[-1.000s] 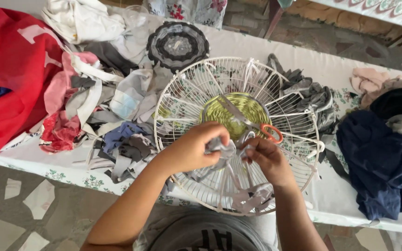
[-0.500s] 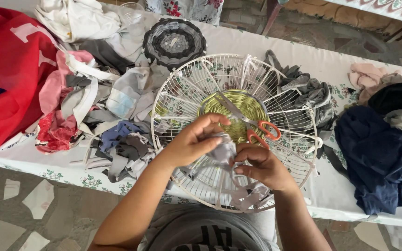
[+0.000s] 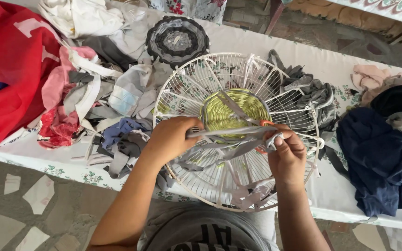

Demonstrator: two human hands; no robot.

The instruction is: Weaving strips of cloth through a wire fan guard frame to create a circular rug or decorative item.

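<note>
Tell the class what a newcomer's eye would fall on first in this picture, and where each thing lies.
In the middle, a white wire fan guard lies flat on the table, with a yellow-green woven disc at its hub. Over it, the left hand and right hand pull a grey fabric strip taut between them. A big red cloth fills the left edge, and a navy cloth lies at right.

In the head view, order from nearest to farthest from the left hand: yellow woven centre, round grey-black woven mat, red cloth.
1. Yellow woven centre, just right of the left hand.
2. Round grey-black woven mat, above on the table.
3. Red cloth, far left.
</note>
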